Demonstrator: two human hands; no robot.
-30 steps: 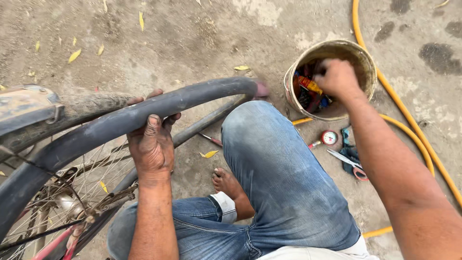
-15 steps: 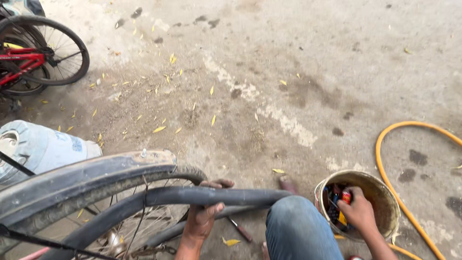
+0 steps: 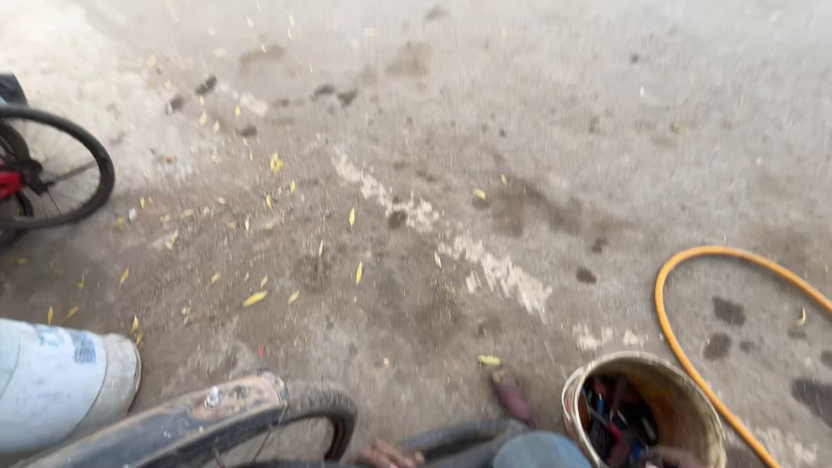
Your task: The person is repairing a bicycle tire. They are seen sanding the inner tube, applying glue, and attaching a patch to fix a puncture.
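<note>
Only the fingertips of my left hand (image 3: 388, 454) show at the bottom edge, curled on a black rubber tube (image 3: 468, 433) that runs right towards my jeans-clad knee (image 3: 537, 452). A sliver of my right hand (image 3: 672, 456) shows at the bottom edge inside a round, worn bucket (image 3: 598, 374) full of tools; its grip is hidden. A black tyre (image 3: 334, 414) under a rusty dark mudguard (image 3: 186, 420) sits left of the tube. A bare toe (image 3: 511, 395) pokes out beside the bucket.
A yellow hose (image 3: 693, 256) curves around the bucket on the right. A pale blue-white cylinder (image 3: 61, 381) lies at lower left. A bicycle wheel (image 3: 82, 143) with a red frame stands at the left edge. Dusty concrete with scattered yellow leaves fills the view ahead.
The view has tilted up and away from my hands. Both hands have slid almost out of the bottom edge; the right one stays at the bucket, the left at the tube.
</note>
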